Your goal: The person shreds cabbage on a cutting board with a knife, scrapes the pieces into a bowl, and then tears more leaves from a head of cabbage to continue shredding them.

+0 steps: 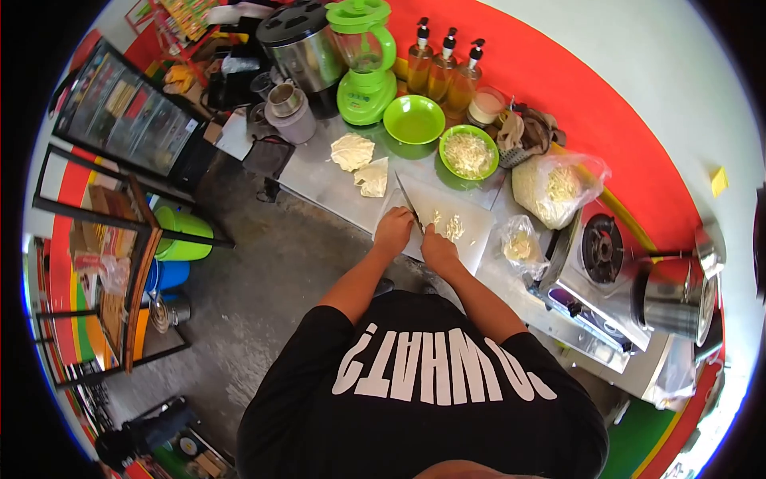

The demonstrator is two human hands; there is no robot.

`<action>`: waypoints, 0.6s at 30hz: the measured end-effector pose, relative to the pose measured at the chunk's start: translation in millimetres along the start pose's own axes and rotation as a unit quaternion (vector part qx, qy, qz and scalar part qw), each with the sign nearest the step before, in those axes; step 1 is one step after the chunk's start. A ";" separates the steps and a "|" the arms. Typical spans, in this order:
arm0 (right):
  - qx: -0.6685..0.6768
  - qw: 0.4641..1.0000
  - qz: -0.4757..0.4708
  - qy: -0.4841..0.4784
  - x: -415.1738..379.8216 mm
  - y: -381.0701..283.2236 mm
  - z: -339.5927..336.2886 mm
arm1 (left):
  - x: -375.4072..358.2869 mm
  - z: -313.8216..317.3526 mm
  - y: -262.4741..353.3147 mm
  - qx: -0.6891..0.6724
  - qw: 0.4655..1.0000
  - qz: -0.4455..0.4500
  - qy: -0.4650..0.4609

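Note:
My right hand (439, 249) is closed around the handle of a kitchen knife (407, 197), whose long blade points away from me over a white cutting board (476, 214). Just left of the blade, my left hand (394, 229) rests at the board's near left edge with its fingers curled; what they press on is hidden. Small chopped pale pieces (454, 228), apparently cabbage, lie on the board to the right of the knife. Beyond the board's left corner are two pale cabbage leaves (372, 177). A green bowl (469, 152) behind the board holds pale shreds.
Another green bowl (413, 120) stands beside a green blender (366, 88) and pump bottles (441, 68). At right are a large bag of shreds (558, 188), a smaller bag (521, 244), a gas stove (602, 247) and a steel pot (675, 299). A shelf rack (128, 263) stands left.

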State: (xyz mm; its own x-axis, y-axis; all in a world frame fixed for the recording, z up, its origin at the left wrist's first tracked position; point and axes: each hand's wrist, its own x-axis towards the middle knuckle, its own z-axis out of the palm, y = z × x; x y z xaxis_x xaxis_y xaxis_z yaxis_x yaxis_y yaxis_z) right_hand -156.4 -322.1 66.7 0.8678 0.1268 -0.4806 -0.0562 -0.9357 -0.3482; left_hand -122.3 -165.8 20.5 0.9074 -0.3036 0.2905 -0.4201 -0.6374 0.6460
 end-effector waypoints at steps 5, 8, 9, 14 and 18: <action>0.021 0.997 0.066 0.018 -18.3 4.9 8.0 | 0.0 -9.4 1.8 -0.048 0.998 -0.022 0.032; 0.042 0.992 0.108 0.049 -28.7 15.2 17.6 | 1.3 -11.5 -4.2 -0.045 0.998 -0.009 0.034; 0.051 0.989 0.129 0.058 -33.2 14.2 18.5 | 0.8 -11.4 -6.6 -0.050 0.998 -0.006 0.026; 0.060 0.982 0.159 0.085 -49.1 3.2 23.5 | 10.7 -7.9 -23.5 -0.071 0.996 0.051 -0.010; 0.098 0.976 0.148 0.125 -55.4 -20.4 31.5 | 24.0 1.2 -37.7 -0.104 0.990 0.093 -0.027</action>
State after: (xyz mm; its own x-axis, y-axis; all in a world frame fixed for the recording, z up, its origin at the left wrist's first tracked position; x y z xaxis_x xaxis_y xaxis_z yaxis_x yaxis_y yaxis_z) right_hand -218.8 -299.6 75.1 0.8910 -0.2472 -0.3807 -0.3952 -0.8351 -0.3826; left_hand -84.6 -149.9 2.3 0.8103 -0.4437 0.3829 -0.5634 -0.4098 0.7174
